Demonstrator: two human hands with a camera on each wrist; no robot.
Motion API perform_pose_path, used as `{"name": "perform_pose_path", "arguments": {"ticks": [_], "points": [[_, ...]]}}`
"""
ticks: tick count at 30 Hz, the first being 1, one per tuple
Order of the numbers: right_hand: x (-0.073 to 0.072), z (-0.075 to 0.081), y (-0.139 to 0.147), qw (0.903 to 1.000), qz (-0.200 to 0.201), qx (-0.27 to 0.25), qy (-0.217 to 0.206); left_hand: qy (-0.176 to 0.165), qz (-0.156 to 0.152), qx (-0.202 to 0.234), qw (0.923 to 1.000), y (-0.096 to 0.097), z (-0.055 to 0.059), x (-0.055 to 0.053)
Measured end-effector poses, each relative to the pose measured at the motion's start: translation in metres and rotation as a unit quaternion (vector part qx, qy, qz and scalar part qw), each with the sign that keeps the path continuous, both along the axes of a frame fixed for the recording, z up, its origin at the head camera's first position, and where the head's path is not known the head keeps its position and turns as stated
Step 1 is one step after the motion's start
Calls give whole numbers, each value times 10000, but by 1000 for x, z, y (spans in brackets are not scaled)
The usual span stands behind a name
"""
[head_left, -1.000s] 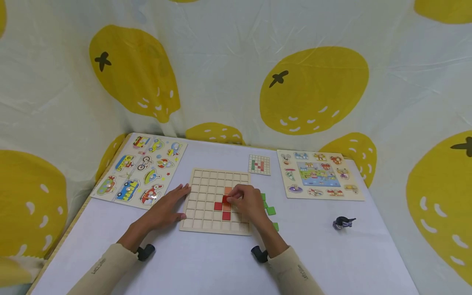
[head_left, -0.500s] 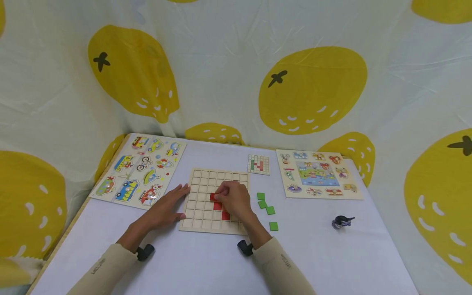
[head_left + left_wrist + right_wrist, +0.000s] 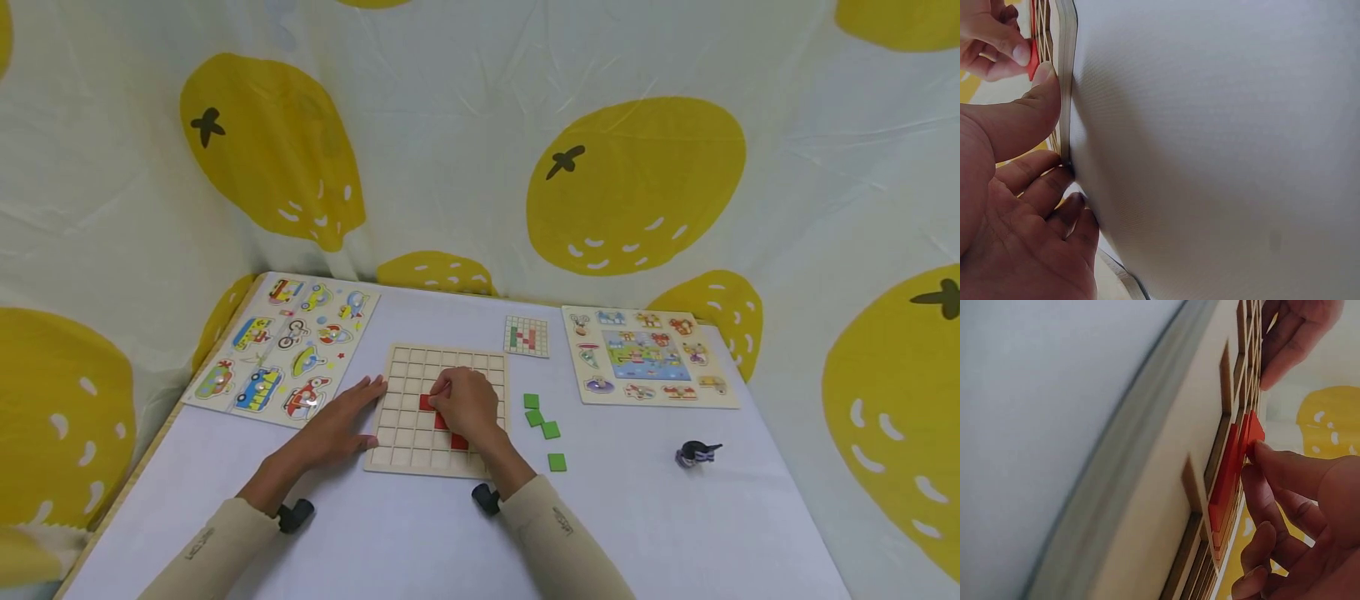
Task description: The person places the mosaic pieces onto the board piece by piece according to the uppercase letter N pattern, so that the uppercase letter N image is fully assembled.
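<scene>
In the head view a wooden grid board (image 3: 396,437) lies on the white-covered table. My right hand (image 3: 471,404) pinches a red square tile (image 3: 426,402) between thumb and fingertips over the middle of the board. The right wrist view shows this red tile (image 3: 1255,431) tilted at the grid. A flat red tile (image 3: 441,422) and another red tile (image 3: 459,442) sit in cells beneath and beside that hand, which hides part of the grid. My left hand (image 3: 337,427) rests at the board's left edge, thumb and fingers spread along it.
Several green tiles (image 3: 551,430) lie right of the board. A small pattern card (image 3: 527,336) lies behind them. A vehicle puzzle (image 3: 285,346) is at left, another picture puzzle (image 3: 648,357) at back right. A small black figure (image 3: 696,452) stands at right.
My right hand has moved left across the board with the red tile, bringing the green tiles into full view. My left hand has stayed at the board's edge.
</scene>
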State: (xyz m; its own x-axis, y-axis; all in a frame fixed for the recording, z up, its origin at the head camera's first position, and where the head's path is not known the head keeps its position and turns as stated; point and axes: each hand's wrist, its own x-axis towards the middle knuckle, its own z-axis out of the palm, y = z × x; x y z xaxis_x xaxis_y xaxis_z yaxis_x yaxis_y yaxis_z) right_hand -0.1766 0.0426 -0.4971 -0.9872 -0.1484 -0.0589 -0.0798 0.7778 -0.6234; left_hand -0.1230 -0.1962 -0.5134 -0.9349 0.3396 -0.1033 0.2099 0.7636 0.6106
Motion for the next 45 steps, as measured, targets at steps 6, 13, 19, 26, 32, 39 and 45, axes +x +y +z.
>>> {"name": "perform_pose_path", "arguments": {"ticks": [6, 13, 19, 26, 32, 39, 45], "points": [[-1, 1, -1, 9998, 79, 155, 25, 112, -53, -21, 9999, 1, 1, 0], [1, 1, 12, 9996, 209, -211, 6, 175, -45, -39, 9998, 1, 2, 1], [3, 5, 32, 9978, 180, -609, 180, 102, 3, -40, 9999, 2, 3, 1], [1, 5, 62, 9964, 88, -661, 525, 136, -39, 22, 9999, 2, 4, 1], [-2, 3, 91, 9976, -216, -462, 464, 115, -61, -4, 9999, 1, 3, 1], [-5, 2, 121, 9984, -402, -179, 343, 203, -102, 7, 9997, 0, 3, 2], [-9, 0, 140, 9981, -594, -9, 140, 232, -109, -32, 9997, 0, 3, 2]]}}
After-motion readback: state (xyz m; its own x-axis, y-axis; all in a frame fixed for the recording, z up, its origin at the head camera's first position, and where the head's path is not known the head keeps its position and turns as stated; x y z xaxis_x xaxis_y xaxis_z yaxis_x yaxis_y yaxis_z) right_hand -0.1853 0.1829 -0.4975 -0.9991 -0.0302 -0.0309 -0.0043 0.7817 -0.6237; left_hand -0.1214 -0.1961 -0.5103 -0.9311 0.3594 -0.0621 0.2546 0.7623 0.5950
